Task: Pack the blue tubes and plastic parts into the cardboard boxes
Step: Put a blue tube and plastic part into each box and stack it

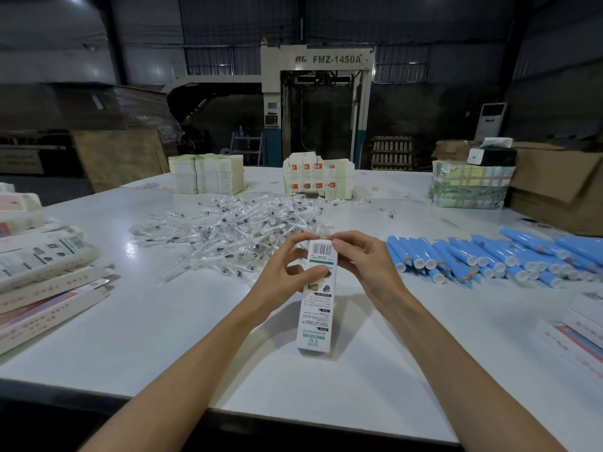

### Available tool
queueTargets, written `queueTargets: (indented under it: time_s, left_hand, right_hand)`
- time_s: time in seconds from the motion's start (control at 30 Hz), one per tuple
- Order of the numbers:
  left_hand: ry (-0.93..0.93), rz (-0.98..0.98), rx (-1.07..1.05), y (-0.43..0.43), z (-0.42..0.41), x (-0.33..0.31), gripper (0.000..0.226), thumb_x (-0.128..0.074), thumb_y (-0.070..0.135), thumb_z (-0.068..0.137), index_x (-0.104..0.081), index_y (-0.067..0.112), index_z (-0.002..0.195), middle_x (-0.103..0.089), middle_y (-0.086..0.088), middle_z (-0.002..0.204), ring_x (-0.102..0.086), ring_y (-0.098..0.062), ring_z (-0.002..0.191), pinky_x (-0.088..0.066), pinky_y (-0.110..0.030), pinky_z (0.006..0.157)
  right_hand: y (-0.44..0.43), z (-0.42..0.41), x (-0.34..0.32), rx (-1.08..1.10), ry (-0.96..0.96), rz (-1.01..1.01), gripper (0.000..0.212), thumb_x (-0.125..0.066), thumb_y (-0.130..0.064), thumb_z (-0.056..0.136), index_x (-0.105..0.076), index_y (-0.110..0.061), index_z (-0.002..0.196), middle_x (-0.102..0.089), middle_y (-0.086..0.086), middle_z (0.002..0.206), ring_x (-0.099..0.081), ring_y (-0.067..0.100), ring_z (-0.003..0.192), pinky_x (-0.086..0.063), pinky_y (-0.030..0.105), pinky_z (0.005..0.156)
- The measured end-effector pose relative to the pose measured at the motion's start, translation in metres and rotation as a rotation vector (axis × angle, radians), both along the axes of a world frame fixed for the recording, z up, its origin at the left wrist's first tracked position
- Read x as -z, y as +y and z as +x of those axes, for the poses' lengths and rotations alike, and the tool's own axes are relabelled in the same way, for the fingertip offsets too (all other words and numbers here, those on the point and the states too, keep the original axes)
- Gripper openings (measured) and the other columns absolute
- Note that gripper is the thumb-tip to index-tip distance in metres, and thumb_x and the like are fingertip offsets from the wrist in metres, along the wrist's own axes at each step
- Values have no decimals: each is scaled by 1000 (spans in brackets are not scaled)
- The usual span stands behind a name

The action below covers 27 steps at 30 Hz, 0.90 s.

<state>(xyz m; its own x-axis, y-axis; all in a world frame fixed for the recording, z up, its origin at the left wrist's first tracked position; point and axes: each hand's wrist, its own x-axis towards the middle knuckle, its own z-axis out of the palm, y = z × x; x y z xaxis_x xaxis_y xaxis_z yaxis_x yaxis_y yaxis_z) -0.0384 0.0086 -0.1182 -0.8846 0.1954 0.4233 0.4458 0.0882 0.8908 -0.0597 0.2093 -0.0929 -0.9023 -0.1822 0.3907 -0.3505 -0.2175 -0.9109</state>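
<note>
Two bare hands hold a narrow white printed cardboard box [316, 308] upright over the middle of a wide white table [163, 327] — the left hand [287, 272] curls fingers and thumb round the box's upper side, while the right hand [362, 262] pinches its barcode-printed top end. Just beyond the hands lies a heap of clear-wrapped white plastic parts [235, 230]. To the right, rows of blue tubes with white caps [489, 259] lie on their sides. Loose flat printed cartons [42, 272] sit at the left edge, bundled carton stacks [206, 173] line the far edge, and a brown corrugated box [554, 184] stands at far right — behind it all, a grey machine marked FMZ-1450A [318, 102]
</note>
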Motion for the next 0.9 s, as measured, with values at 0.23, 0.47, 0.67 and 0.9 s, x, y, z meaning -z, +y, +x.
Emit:
queueTargets:
  time_s: [0.23,0.47,0.67,0.9]
  left_hand:
    - [-11,36,13,-2,-2,2,63,-86,32,93,-53,33,146,-76,-6,121,-77,-37,103,-62,-60,88]
    - [-4,45,14,-1,-3,4,59,-86,31,93,-55,30,143,-75,-9,120,-75,-44,104,-57,-72,89]
    - [-2,53,5,1,-2,5,53,-86,30,93,-58,29,138,-76,-8,118,-76,-41,103,-60,-68,87]
    - [-3,36,-6,2,-1,5,47,-85,29,94,-60,30,134,-77,-6,117,-76,-38,101,-64,-52,82]
  right_hand:
    - [3,-2,3,-2,93,90,16,-81,-20,91,-81,-19,107,-80,9,108,-76,26,106,-61,33,92]
    - [2,-3,4,26,150,109,13,-83,-18,88,-83,-17,101,-80,8,104,-76,25,103,-60,34,94]
    - [1,-4,6,77,150,126,10,-82,-14,88,-84,-15,98,-81,7,100,-77,24,100,-59,35,92]
    - [-2,-9,11,89,133,103,10,-82,-15,88,-84,-17,97,-81,7,100,-77,23,100,-60,33,93]
